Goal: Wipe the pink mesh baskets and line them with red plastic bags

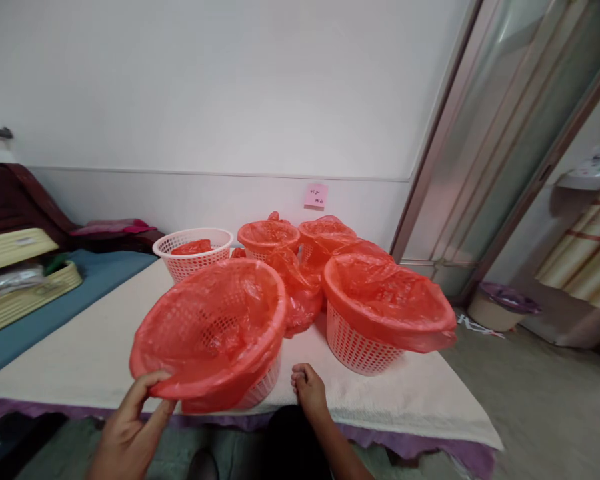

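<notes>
A plastic basket lined with a red plastic bag (210, 327) is tilted at the front left of the table, its mouth turned toward me. My left hand (135, 420) pinches its near-left rim, with the bag folded over the edge there. Just right of that basket, my right hand (310, 390) rests low over the cloth, fingers curled and closed; nothing shows in them. Another bag-lined basket (365, 340) stands upright to the right. Behind, two more lined baskets, the left (271, 237) and the right (325, 233), sit near the wall, with loose red bag (300, 293) bunched before them.
A white basket (195, 267) holding some red plastic stands at the back left. A pale cloth (70, 333) covers the table. A pink note (315, 196) is on the wall. A yellowish open case (25, 293) lies far left; a waste bin (500, 310) stands on the floor at right.
</notes>
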Action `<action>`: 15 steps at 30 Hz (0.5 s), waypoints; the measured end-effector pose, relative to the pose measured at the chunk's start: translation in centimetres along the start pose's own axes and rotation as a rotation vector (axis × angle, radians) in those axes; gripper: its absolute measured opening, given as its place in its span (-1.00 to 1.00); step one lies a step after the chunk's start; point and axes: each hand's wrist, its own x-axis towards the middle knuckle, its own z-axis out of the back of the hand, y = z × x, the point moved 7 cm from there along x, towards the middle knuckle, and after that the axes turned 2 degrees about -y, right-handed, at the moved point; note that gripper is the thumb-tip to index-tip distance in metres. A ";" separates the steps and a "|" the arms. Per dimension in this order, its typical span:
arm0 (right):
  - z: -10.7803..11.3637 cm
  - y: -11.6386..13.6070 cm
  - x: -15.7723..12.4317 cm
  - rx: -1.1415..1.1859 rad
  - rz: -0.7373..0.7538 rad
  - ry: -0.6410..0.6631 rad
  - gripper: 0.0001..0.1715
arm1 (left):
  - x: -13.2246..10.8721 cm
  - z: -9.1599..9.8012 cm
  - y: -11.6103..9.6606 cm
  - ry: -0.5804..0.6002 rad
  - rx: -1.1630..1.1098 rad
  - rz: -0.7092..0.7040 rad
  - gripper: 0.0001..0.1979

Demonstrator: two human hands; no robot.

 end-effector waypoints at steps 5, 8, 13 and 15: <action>0.5 0.7 -0.4 -0.032 0.061 -0.010 -0.73 | -1.3 -4.2 -2.2 0.101 0.040 -0.106 -0.73; 1.3 1.7 -0.7 -0.071 0.134 -0.037 -0.72 | -2.0 -6.3 -3.6 0.148 -0.009 -0.132 -0.78; 2.0 2.6 -1.3 -0.126 0.200 -0.073 -0.69 | -2.2 -8.6 -5.1 0.219 -0.010 -0.200 -0.83; 2.2 2.8 -1.5 -0.143 0.232 -0.089 -0.58 | -2.0 -9.5 -5.2 0.273 0.029 -0.234 -0.81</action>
